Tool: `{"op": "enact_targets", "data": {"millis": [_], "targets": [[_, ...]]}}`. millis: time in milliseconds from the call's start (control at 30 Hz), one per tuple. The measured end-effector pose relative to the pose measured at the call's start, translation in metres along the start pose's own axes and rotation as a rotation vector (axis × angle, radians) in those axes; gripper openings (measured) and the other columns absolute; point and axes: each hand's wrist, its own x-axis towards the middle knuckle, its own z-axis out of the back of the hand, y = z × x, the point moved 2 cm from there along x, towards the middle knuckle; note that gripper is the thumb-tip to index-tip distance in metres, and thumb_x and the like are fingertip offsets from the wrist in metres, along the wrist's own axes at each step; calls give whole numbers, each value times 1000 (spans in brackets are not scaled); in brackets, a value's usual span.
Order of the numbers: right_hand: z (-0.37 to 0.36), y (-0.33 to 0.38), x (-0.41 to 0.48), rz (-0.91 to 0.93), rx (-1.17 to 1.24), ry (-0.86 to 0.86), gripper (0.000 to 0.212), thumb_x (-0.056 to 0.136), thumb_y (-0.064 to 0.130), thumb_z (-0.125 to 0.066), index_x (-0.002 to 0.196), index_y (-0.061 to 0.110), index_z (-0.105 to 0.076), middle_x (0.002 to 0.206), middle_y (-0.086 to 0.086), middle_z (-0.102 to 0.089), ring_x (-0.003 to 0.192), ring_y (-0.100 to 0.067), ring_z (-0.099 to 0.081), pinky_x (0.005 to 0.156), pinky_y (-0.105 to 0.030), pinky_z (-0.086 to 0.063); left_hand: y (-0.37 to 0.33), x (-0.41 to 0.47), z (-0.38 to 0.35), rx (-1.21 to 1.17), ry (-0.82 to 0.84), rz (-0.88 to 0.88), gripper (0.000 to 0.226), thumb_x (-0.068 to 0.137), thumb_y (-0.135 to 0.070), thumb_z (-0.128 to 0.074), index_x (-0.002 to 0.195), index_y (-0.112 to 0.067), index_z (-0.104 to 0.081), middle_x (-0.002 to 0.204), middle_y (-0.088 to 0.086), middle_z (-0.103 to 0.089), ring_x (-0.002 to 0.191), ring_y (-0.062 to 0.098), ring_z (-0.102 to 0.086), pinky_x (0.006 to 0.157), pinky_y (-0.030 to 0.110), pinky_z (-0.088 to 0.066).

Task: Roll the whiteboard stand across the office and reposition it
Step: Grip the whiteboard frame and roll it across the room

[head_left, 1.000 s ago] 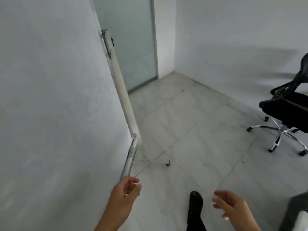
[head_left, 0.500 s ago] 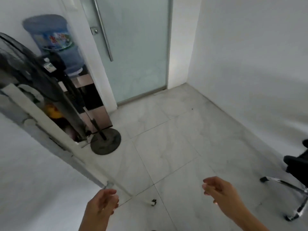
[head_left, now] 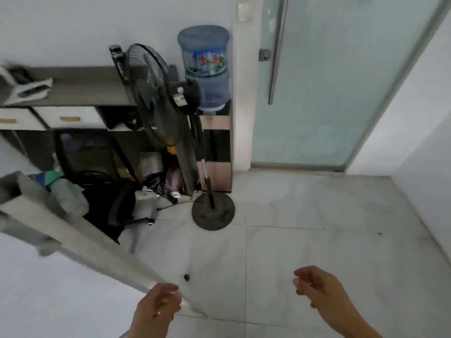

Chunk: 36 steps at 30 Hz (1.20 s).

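The whiteboard stand fills the lower left, its white board face [head_left: 48, 289] blurred by motion and its pale frame edge [head_left: 97, 247] running diagonally down to my left hand. My left hand [head_left: 156, 306] is closed around the lower corner of that frame. A small black caster [head_left: 186, 277] of the stand shows on the floor just beyond the hand. My right hand [head_left: 317, 289] hovers free to the right, fingers loosely curled, holding nothing.
A black pedestal fan [head_left: 158, 98] with a round base [head_left: 213, 211] stands ahead. A water dispenser [head_left: 207, 69], a cluttered desk [head_left: 73, 86], a black office chair [head_left: 109, 203] and a frosted glass door [head_left: 329, 81] lie behind it. Tiled floor [head_left: 317, 228] extends right.
The view has swung left as the whiteboard swings: the board covers less of the frame, the fan, desk and dispenser have come into sight, and the chair on the right has left view.
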Motion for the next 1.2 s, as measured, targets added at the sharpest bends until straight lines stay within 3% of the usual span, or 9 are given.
{"op": "enact_targets", "data": {"millis": [200,367,433,500,633,800,900,1067,1200], "targets": [[7,34,105,120,-185,294,6,82,15,-71,87,18,-68,76,-3,-74,64,-8,-70,50,-19,-46,-30,-3,2,-100,-403,-64,18,84,8,-63,81,-10,-67,62,11,-72,53,11,-68,50,18,-53],[7,78,176,325,-353,532,8,80,26,-73,80,33,-68,74,9,-72,68,-10,-68,66,-27,-52,-77,-25,-2,-257,-909,-89,17,83,-2,-68,86,-18,-63,79,12,-70,81,37,-67,57,13,-55],[-2,108,200,474,-424,639,7,82,26,-71,83,32,-66,76,16,-70,72,-6,-67,73,-28,-53,-108,-34,3,-248,-1109,-119,21,82,-10,-71,89,-25,-57,89,5,-67,86,32,-65,62,12,-56],[-23,143,212,599,-491,758,7,85,29,-67,91,28,-65,80,12,-70,78,-5,-66,73,-19,-50,-136,-43,10,-215,-1229,-157,28,81,-15,-72,101,-23,-55,96,2,-64,88,17,-65,65,16,-55],[-89,207,197,853,-556,957,16,86,34,-64,100,27,-62,88,8,-69,81,-3,-64,74,-19,-52,-177,-49,28,-158,-1351,-200,38,80,-19,-74,112,-14,-55,93,-2,-65,72,-7,-64,61,6,-51],[-179,261,139,1124,-580,1170,55,81,45,-65,130,29,-46,116,10,-61,104,-7,-59,93,-31,-50,-188,-48,39,-53,-1401,-149,37,74,-22,-79,102,-15,-56,89,-1,-67,75,8,-65,65,21,-53],[-216,275,99,1263,-624,1274,76,77,52,-67,140,32,-29,131,9,-55,118,-12,-55,97,-32,-46,-186,-46,41,-18,-1438,-138,35,73,-21,-80,99,-15,-57,87,-2,-67,75,5,-65,63,23,-56],[-249,277,64,1407,-553,1263,51,84,46,-61,123,22,-36,113,1,-67,97,-26,-68,83,-35,-55,-182,-45,55,-67,-1448,-117,31,71,-18,-81,90,-23,-57,85,-6,-67,77,7,-64,59,15,-52],[-278,288,57,1464,-543,1308,48,86,44,-59,121,18,-38,109,-2,-67,92,-27,-67,76,-32,-53,-175,-44,80,-61,-1487,-80,31,71,-16,-81,89,-25,-58,85,-4,-66,74,9,-62,58,16,-51]]}}
